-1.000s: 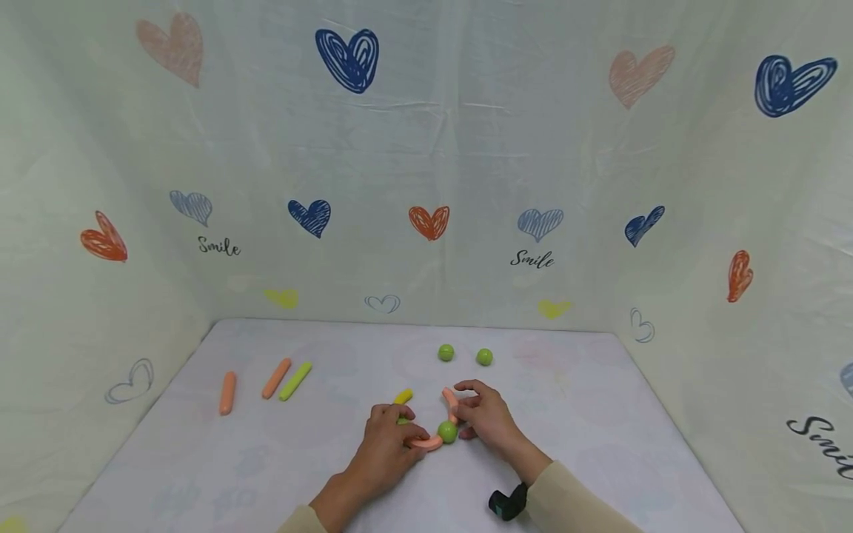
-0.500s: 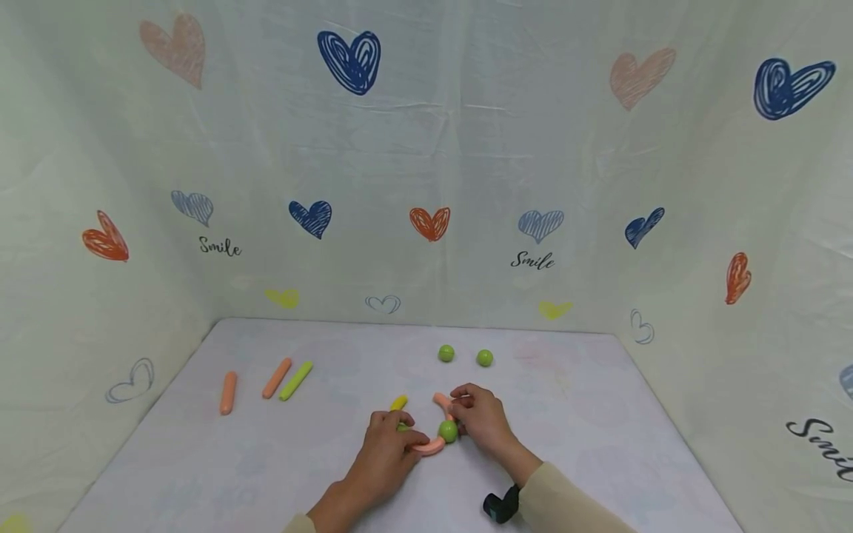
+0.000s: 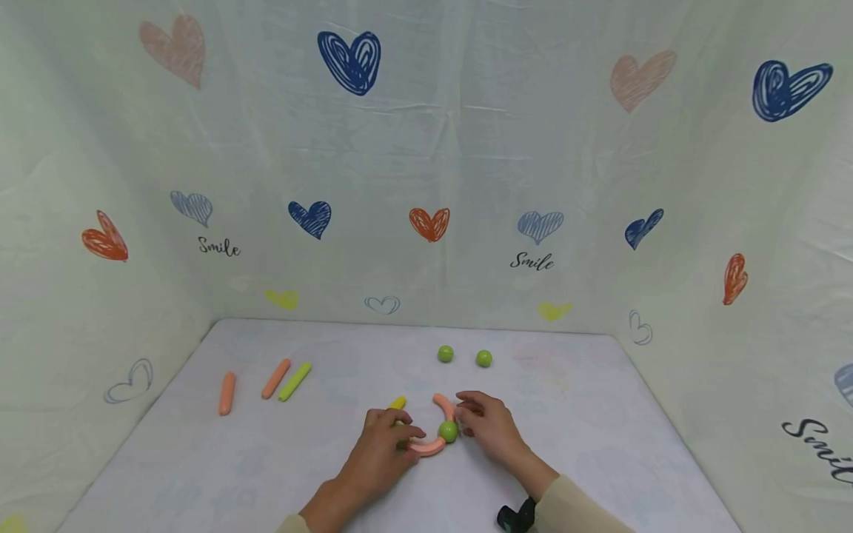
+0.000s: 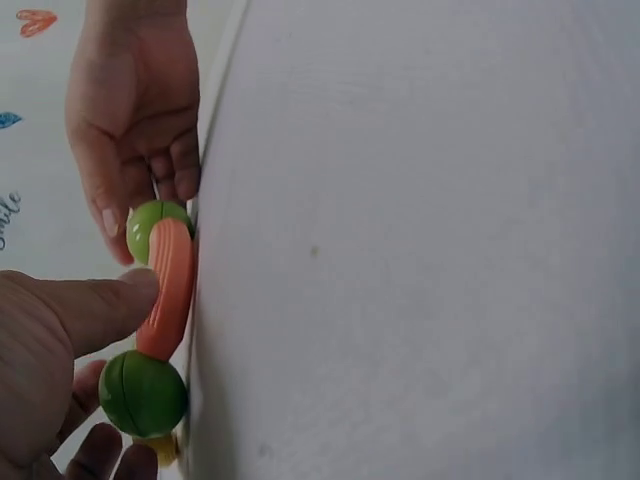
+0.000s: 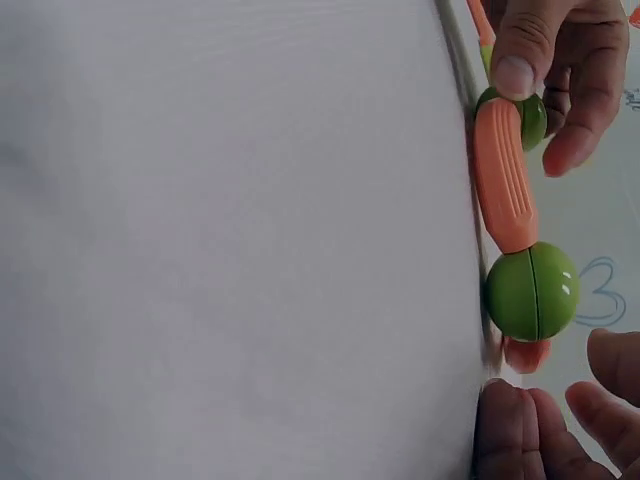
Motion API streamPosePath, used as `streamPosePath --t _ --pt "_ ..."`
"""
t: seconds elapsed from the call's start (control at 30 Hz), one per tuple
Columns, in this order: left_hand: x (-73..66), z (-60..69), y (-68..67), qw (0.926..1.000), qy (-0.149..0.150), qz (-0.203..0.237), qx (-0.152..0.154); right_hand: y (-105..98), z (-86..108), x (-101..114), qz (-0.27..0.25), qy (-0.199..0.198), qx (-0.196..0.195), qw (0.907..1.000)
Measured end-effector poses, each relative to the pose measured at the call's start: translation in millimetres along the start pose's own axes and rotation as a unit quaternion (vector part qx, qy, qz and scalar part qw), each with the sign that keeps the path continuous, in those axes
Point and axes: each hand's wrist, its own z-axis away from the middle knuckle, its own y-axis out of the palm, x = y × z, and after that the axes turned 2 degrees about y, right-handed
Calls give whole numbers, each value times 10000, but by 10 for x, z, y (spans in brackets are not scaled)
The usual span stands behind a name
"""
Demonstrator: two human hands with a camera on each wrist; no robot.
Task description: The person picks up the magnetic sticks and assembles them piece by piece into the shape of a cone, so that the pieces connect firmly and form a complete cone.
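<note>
A ball-and-stick building toy lies before me, its visible parts joined in an open curve. My left hand (image 3: 376, 451) holds its left part: in the left wrist view the thumb rests against a curved orange stick (image 4: 172, 295), with fingers behind a green ball (image 4: 143, 395). A yellow stick (image 3: 398, 403) pokes out past those fingers. Another green ball (image 3: 448, 431) links that orange stick to a second curved orange stick (image 3: 443, 405). Just right of this ball, my right hand (image 3: 493, 429) has loosely bent fingers, gripping nothing; in the right wrist view they stand apart from the ball.
Two loose green balls (image 3: 446, 354) sit toward the back of the white table (image 3: 566, 414). On the left lie two straight orange sticks (image 3: 227, 394) and a lime stick (image 3: 295, 382). A black device (image 3: 516, 517) is by the right sleeve. Heart-printed cloth surrounds the table.
The right hand's fingers have let go of the second curved orange stick and drawn slightly right. That stick's far end has swung left. The left hand stays nearly in place.
</note>
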Motion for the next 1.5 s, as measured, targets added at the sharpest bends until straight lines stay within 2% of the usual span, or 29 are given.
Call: streamPosePath --t 0.2,0.37,0.8,1.1,1.23,1.37,1.5 --pt "61 15 -80 9991 -148 383 -88 -13 120 -51 452 -444 249 9977" --pt "73 -3 -98 9984 -109 555 -40 6 159 -35 788 -817 331 9930" --pt "68 -1 -64 9988 62 476 -47 4 204 -43 867 -896 295 9918" --pt "64 -28 -62 9971 -212 719 122 -21 221 -75 901 -876 264 9917" --pt "62 -42 -90 9962 -302 815 66 -42 237 -84 905 -894 249 9916" --pt "74 -117 -162 9958 -461 785 -140 -62 254 -88 917 -875 210 9917" --pt "87 -277 -264 9949 -672 660 -364 -71 265 -104 922 -783 191 9925"
